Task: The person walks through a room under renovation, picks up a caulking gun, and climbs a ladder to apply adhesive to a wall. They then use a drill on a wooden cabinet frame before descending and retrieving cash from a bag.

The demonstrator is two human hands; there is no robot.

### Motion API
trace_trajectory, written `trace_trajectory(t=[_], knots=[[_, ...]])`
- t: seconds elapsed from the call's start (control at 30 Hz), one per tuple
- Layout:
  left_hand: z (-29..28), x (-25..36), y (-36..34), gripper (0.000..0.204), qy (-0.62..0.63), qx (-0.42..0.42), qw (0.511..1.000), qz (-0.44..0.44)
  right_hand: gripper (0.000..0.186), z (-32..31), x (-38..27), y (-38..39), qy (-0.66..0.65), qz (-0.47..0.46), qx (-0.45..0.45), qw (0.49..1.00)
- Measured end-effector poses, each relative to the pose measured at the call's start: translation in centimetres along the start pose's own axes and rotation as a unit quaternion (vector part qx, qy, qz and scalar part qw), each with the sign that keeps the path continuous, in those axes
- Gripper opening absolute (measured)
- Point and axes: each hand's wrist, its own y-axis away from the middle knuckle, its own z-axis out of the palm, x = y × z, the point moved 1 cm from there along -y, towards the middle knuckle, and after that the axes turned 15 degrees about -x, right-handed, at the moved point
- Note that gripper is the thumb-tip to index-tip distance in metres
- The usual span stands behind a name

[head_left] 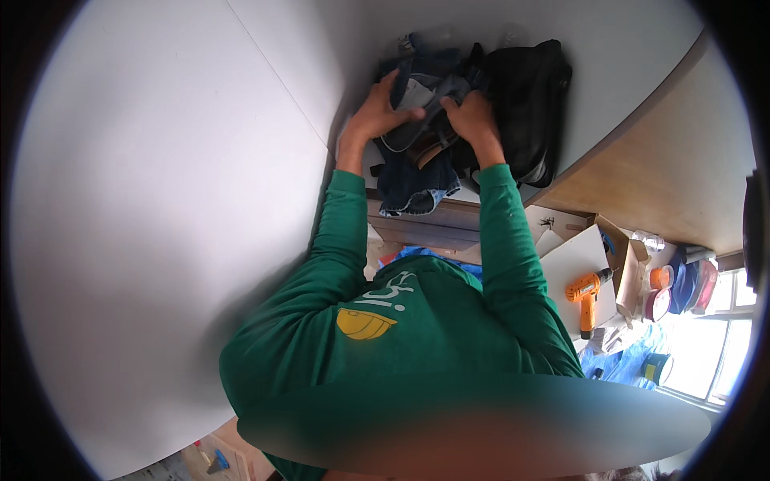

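A pair of dark blue jeans (417,183) lies bunched at the top middle, its frayed hem hanging over the front edge of a white surface. At the jeans' left side is my left hand (375,116), thumb and forefinger spread wide against the cloth. My right hand (475,120) curls its fingers round the upper right folds of the jeans, the thumb toward the middle. Between the hands show a pale pocket lining (415,94) and a brown strip (433,152), perhaps a belt. Some of the right hand's fingertips are hidden by the cloth.
A black bag (529,104) stands right of the jeans. Clear plastic (405,42) lies behind them. A white wall (176,200) rises close on the left. Lower right, an orange drill (589,297), an open cardboard box (630,264) and jars (659,278) rest near a window.
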Motion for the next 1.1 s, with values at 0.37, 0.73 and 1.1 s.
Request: trace_trajectory(t=[0.37,0.73,1.1], knots=[[0.8,-3.6,-4.0,0.069,-0.043,0.137,0.989,-0.039,0.055,1.3,-0.9,-4.3,-0.581,-0.197,0.028,0.790],[1.0,0.3,-3.6,0.087,-0.037,0.089,0.995,-0.035,0.050,5.3,2.9,-6.1,-0.207,0.016,0.120,0.971],[0.1,-1.0,-4.4,0.072,-0.039,0.169,0.979,-0.105,0.025,5.0,1.6,-8.8,-0.184,-0.262,0.195,0.927]])
